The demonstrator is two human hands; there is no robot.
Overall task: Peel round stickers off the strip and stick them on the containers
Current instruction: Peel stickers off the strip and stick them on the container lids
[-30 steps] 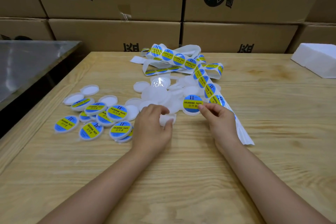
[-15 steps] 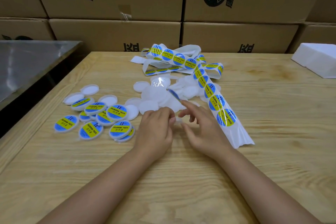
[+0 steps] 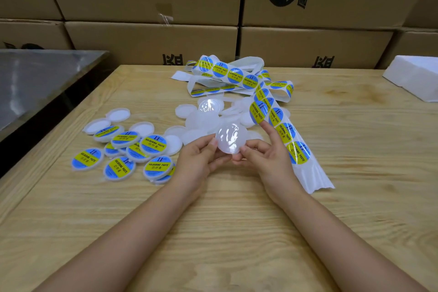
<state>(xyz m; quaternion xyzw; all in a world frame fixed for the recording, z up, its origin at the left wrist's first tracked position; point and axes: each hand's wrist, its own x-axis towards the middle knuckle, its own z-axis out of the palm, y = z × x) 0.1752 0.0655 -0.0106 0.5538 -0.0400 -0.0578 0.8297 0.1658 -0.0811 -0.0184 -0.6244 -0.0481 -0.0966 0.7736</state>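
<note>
Two hands meet over the middle of the table [image 3: 237,220] and share one clear container [image 3: 231,138], a shallow round piece raised above the wood. Its glossy flat face is tilted up toward the camera. The left hand [image 3: 199,161] grips its left rim between thumb and curled fingers. The right hand [image 3: 267,152] pinches the lower right rim with thumb and lower fingers, while its index finger is stretched upward with a peeled sticker [image 3: 257,112] clinging to the tip. The sticker stands just above and right of the container, printed side to the camera, its lettering running down toward the fingertip. The sticker strip [image 3: 286,135] has its long axis on a diagonal, from the looped heap at the far centre down to a bare white tail at the near right. Half a second ago both hands were low on the table, the container hidden under them and the sticker seen nearly edge-on; the container is now lifted and the sticker turned face-on. The strip has not shifted. Labelled containers [image 3: 154,144] lie overlapped in a cluster to the left, near the table's left edge, and unlabelled containers [image 3: 203,121] are piled just beyond the hands. Bare wood runs across the near half of the table, around both forearms, and to the right of the strip. A metal surface [image 3: 35,83] lies beyond the left edge across a dark gap. Cardboard boxes [image 3: 151,40] wall off the far edge, and a white foam block [image 3: 414,80] sits at the far right.
</note>
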